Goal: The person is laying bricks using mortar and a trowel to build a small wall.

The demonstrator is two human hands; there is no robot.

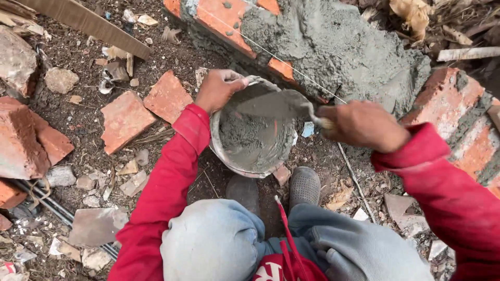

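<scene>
— Mortar work at a brick wall [442,104], seen from above: what do the hands hold?

— Left hand [219,89] grips the far-left rim of a metal pan [229,151], fingers curled tight over the edge. Right hand [362,125] is closed around the handle of a trowel [276,104], whose blade lies inside the pan, over the wet mortar [255,138].

— Which way does the trowel run?

— Its long axis lies nearly level, left to right, handle toward the right hand, blade tip pointing to the left hand. The pan sits on the ground between the two hands, just in front of the person's shoes [304,184].

— And the wall?

— Just beyond the pan, touching or nearly so; I cannot tell which. A heap of mortar [338,47] rests on its top course, up and right of the blade, nearer the right hand. A taut string [291,65] crosses along the bricks.

— Room to move?

— Broken bricks [125,117] crowd the left side; the right side has scattered rubble.
</scene>
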